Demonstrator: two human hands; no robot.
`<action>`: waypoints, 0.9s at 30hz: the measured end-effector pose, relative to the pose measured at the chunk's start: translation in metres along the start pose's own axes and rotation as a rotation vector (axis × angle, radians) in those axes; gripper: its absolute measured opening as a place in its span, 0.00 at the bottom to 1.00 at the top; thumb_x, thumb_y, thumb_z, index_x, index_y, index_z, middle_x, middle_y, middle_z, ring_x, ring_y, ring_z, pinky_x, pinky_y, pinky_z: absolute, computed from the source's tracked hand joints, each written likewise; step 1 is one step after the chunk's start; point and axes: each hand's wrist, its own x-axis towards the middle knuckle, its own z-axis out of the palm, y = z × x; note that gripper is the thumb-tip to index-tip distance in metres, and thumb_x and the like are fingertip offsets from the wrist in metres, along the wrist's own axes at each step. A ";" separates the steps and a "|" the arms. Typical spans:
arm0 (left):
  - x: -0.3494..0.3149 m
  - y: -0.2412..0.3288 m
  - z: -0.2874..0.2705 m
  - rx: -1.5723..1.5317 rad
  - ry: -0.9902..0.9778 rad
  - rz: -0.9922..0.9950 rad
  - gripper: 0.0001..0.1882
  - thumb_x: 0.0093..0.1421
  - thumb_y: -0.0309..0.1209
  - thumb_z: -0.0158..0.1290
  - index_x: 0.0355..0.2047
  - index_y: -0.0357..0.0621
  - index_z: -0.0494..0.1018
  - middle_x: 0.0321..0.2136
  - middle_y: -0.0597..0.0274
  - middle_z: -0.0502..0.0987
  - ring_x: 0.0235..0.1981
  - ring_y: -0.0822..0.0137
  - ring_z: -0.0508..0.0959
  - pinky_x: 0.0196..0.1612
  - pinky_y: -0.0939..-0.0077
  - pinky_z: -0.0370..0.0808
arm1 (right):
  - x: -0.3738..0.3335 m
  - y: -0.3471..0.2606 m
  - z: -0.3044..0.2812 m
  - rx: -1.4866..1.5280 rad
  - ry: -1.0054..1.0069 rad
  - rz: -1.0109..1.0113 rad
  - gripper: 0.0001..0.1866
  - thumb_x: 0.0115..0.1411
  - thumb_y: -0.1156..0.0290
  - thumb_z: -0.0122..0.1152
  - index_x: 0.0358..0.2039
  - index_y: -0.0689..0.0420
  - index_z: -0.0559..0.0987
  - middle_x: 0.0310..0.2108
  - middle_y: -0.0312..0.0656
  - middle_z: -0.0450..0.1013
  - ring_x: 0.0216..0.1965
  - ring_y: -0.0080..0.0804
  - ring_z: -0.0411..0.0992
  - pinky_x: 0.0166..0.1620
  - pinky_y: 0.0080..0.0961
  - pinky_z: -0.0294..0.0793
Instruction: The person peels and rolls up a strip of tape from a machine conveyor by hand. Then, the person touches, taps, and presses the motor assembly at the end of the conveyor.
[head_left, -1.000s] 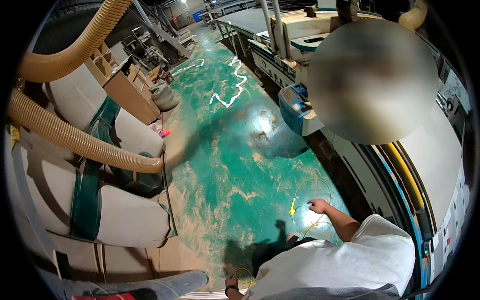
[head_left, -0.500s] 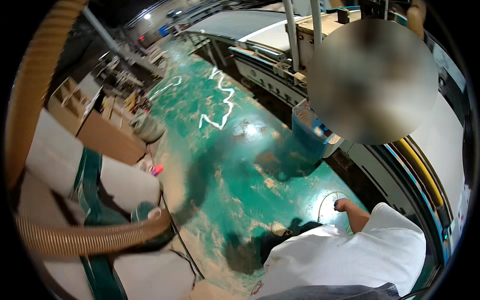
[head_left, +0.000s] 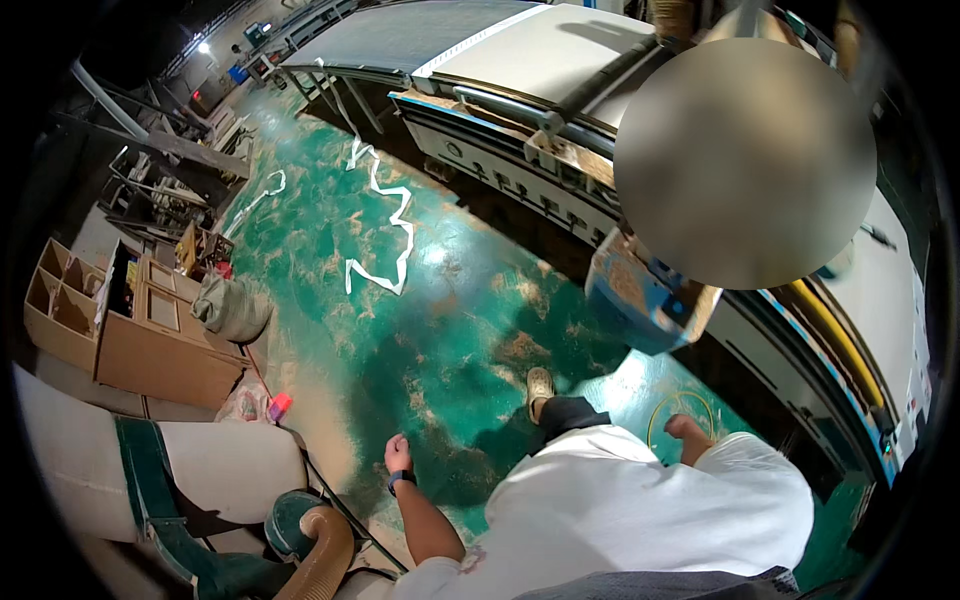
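**Head view: walking the green shop floor, yellow loop by right hand**

- Left hand (head_left: 398, 455): hanging free at the side, fingers loosely curled, nothing in it. Dark band on the wrist (head_left: 400, 481). It sits over the green floor (head_left: 420, 300), near the dusty patch beside the fabric bags.
- Right hand (head_left: 688, 430): mostly hidden by the white sleeve (head_left: 640, 510); only a knuckle area shows. Can't tell whether it is closed on anything.
- Yellow loop (head_left: 682, 412), thin wire or cord by the look of it: forms a ring just at the right hand, seen against the floor. Touching the hand or just beside it, can't tell which.
- One shoe (head_left: 540, 385) forward on the floor, dark trouser leg above it, between the two hands.
- Floor: glossy green, heavy sawdust smears, a white zigzag strip (head_left: 385, 225) lying further ahead.
- Right of the person: long machine (head_left: 520, 110) with a flat light bed, a blue box-shaped part (head_left: 640, 295) sticking out at its near end, a yellow hose (head_left: 835, 330) running along its side.
- Left: cardboard-coloured compartment boxes (head_left: 120, 320), a grey sack (head_left: 232, 308) beside them, a small pink item (head_left: 280, 406) on the floor, large off-white dust bags (head_left: 150, 470) with green straps, tan ribbed hose (head_left: 325, 555) at bottom.
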 end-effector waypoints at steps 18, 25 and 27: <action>0.243 -0.057 -0.038 0.710 -0.576 -0.467 0.12 0.53 0.37 0.52 0.35 0.46 0.77 0.38 0.54 0.78 0.38 0.57 0.77 0.41 0.63 0.75 | 0.208 -0.704 -0.529 0.122 0.279 -0.445 0.25 0.54 0.62 0.53 0.52 0.57 0.71 0.46 0.47 0.73 0.46 0.44 0.70 0.49 0.38 0.69; 0.599 0.053 -0.063 0.802 -0.585 -0.023 0.14 0.54 0.39 0.51 0.34 0.43 0.75 0.34 0.52 0.78 0.35 0.55 0.77 0.39 0.63 0.74 | 0.277 -0.713 -0.540 0.220 0.246 -0.189 0.24 0.48 0.58 0.56 0.46 0.53 0.77 0.47 0.48 0.73 0.48 0.46 0.71 0.50 0.36 0.70; 0.699 0.082 -0.090 0.390 -0.210 -0.223 0.17 0.55 0.38 0.52 0.40 0.39 0.74 0.32 0.54 0.79 0.33 0.59 0.77 0.40 0.66 0.73 | 0.295 -0.742 -0.547 0.282 0.277 -0.194 0.24 0.48 0.58 0.56 0.45 0.53 0.78 0.45 0.49 0.74 0.46 0.46 0.72 0.49 0.37 0.71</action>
